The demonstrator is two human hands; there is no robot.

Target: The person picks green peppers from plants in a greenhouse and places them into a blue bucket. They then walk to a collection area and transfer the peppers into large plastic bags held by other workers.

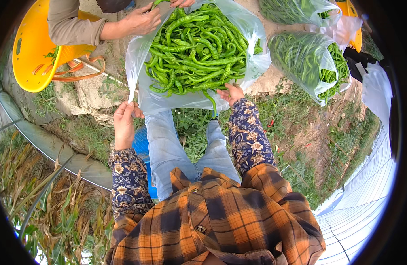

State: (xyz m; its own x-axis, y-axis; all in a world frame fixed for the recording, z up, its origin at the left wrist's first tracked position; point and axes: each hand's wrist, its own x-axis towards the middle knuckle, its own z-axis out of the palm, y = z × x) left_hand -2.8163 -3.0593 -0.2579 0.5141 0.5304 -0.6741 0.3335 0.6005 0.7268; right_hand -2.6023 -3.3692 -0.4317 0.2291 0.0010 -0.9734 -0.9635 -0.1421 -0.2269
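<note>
Long green chili peppers [196,53] fill a large clear plastic bag [256,43], its mouth spread wide before me. My left hand [126,116] pinches a gathered corner of the bag at its near left edge. At the near right edge my right hand [232,94] lies palm up against the bag beside the peppers, fingers partly curled; whether it grips the plastic I cannot tell. One pepper [210,102] hangs over the near rim between my hands. Across the bag, a co-worker's hand [145,20] holds a green pepper [158,2] above the far left edge.
Two more plastic bags of green peppers [299,59] [289,10] lie at the right. A yellow plastic basket [31,66] with orange straps stands at the left. Beside my legs is a blue plastic crate [142,142]. Low plants, dry corn stalks [64,205] and a curved greenhouse frame surround me.
</note>
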